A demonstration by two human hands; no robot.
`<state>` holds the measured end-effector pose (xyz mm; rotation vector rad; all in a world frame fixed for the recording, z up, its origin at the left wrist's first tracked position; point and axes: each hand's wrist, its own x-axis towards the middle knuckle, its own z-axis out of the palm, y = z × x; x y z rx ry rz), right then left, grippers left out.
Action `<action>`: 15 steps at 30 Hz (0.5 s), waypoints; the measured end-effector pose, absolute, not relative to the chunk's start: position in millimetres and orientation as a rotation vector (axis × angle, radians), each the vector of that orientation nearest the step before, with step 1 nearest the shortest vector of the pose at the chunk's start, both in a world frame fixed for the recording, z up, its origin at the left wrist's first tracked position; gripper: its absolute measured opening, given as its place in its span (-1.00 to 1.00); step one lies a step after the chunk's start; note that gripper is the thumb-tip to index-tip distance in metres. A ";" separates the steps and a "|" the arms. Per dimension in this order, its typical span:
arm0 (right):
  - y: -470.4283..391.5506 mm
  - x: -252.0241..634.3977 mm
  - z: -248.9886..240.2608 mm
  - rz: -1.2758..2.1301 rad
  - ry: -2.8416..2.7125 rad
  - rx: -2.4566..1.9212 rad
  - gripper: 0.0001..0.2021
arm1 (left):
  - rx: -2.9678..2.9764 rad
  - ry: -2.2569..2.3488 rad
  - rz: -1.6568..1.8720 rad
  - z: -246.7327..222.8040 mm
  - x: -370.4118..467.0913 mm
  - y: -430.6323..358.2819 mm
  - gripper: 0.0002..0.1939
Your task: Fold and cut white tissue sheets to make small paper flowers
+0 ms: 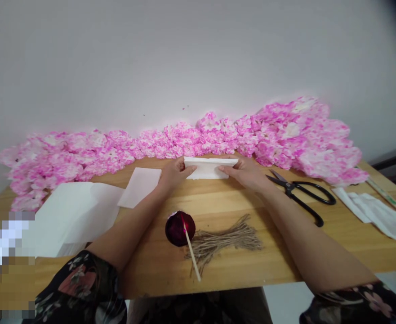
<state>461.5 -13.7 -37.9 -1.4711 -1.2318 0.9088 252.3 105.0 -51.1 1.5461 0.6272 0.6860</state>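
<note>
A white piece of paper, folded into a narrow strip, is stretched between my two hands over the middle of the table. My left hand pinches its left end, the thumb lying on top. On the right end, my right hand grips it the same way. Closer to me is a small dark-red dish of liquid with a thin wooden stick leaning out of it. Beside the dish lies a bundle of thin brown twigs or cut strings. A single pale sheet rests left of my left hand.
Pink-and-white paper flowers line the wall side of the table. Black-handled scissors lie to the right, near white gloves and a ruler-like strip. A stack of white paper sits at the left.
</note>
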 end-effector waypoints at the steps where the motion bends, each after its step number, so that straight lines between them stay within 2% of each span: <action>1: -13.6 461.2 -37.8 0.906 -1.236 -1.487 -0.64 | 1.548 0.629 0.684 -50.5 251.9 104.5 -0.70; 5: -13.0 460.1 -38.7 0.871 -1.246 -1.541 -0.70 | 1.570 0.621 0.647 -50.3 249.4 103.7 -0.71; 15: -15.5 457.7 -31.8 0.733 -1.234 -1.665 -0.69 | 1.662 0.738 0.658 -45.2 245.7 102.1 -0.73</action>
